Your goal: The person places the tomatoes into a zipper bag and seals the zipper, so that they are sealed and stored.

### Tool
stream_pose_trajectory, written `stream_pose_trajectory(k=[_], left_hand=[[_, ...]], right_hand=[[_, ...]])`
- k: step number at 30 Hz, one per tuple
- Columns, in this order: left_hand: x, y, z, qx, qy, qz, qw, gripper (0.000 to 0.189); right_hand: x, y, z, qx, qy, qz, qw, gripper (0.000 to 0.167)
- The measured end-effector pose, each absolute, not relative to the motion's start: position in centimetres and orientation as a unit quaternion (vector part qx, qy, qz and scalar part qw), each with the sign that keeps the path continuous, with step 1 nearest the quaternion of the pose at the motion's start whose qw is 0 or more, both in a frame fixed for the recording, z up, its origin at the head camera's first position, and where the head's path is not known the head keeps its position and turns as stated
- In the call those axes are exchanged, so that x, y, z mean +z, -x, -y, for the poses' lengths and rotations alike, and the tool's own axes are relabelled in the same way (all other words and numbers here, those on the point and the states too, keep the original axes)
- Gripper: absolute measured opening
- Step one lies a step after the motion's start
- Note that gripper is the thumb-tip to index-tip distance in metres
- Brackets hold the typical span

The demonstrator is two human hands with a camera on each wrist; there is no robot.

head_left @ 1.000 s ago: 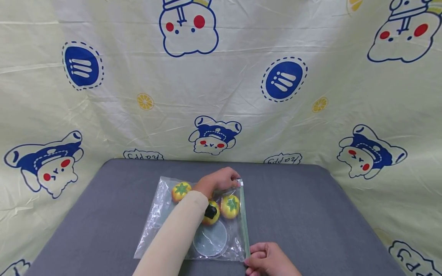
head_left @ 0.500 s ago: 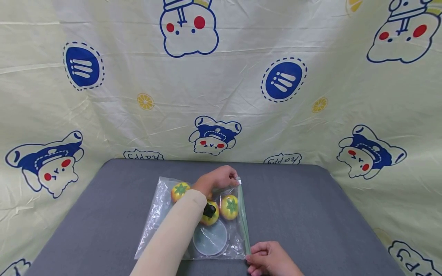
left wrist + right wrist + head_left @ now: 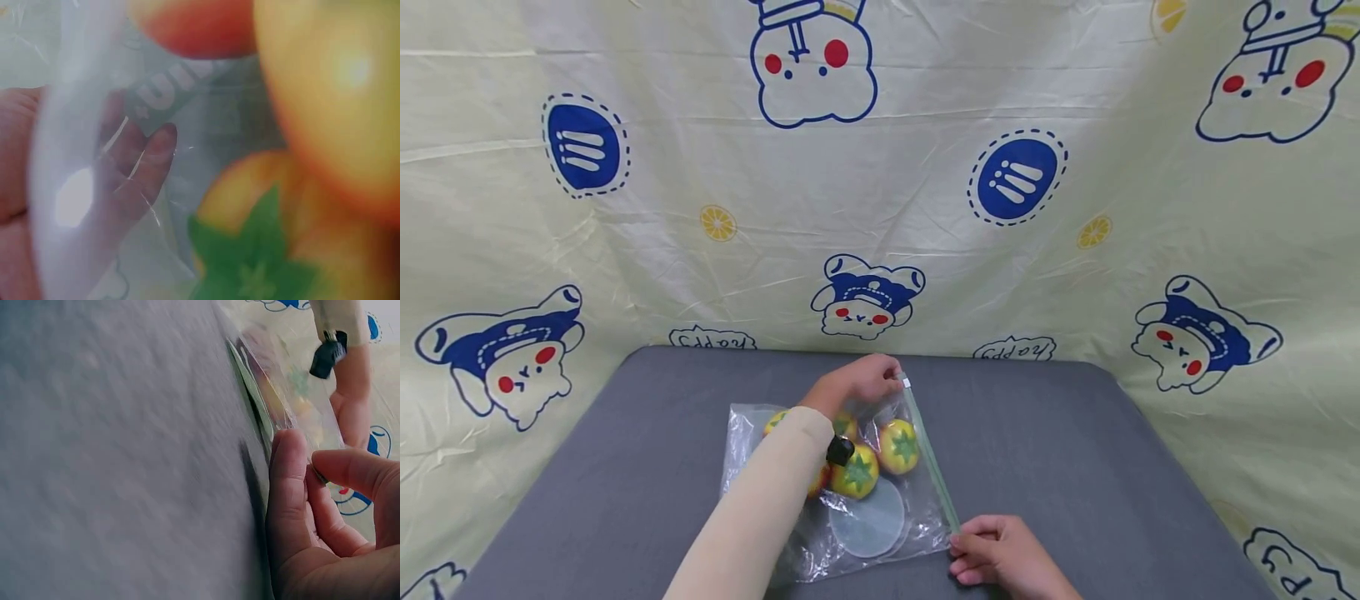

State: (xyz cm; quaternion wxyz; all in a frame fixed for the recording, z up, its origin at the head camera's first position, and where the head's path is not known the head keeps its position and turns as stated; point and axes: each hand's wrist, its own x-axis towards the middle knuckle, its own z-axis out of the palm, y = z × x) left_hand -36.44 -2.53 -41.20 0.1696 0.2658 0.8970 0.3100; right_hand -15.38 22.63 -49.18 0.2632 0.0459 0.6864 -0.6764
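Note:
A clear zip bag (image 3: 925, 521) lies on the table with a green strip (image 3: 930, 454) along its right edge. Inside are several yellow-red round fruits (image 3: 898, 447) with green star-shaped leaves, and a pale translucent round dish or lid (image 3: 868, 521). My left hand (image 3: 857, 382) pinches the bag's far corner beside a white slider (image 3: 906, 381). The near end of the strip is pinched between thumb and fingers of my right hand (image 3: 1003, 550). In the left wrist view, fruits (image 3: 337, 75) fill the right side and hand skin shows through the plastic.
The grey table (image 3: 1060, 450) extends around the bag, its far edge against a cream curtain (image 3: 925, 175) with blue printed figures. My left sleeve (image 3: 752, 508) crosses over the bag and hides part of the fruits. A small black camera (image 3: 840, 451) sits at that wrist.
My left hand has drawn the bag's far corner left and away, while my right hand has moved slightly right with the near corner. The strip now slants more and the fruits have shifted a little.

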Motion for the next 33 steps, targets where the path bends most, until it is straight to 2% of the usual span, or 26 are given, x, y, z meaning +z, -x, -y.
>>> stream_pose_trajectory(k=[7, 15, 33], left_hand=[[-40.6, 36.3, 3.8, 0.313, -0.247, -0.899, 0.181, 0.013], [-40.1, 36.5, 5.6, 0.308, -0.235, -0.907, 0.165, 0.016], [-41.4, 35.4, 9.6, 0.463, -0.143, -0.85, 0.207, 0.014]], right_hand=[[-48.2, 16.7, -23.9, -0.698, -0.011, -0.678, 0.231, 0.008], [-46.2, 19.4, -25.2, -0.693, 0.005, -0.691, 0.205, 0.006], [-42.8, 26.4, -25.5, -0.69, 0.011, -0.701, 0.18, 0.009]])
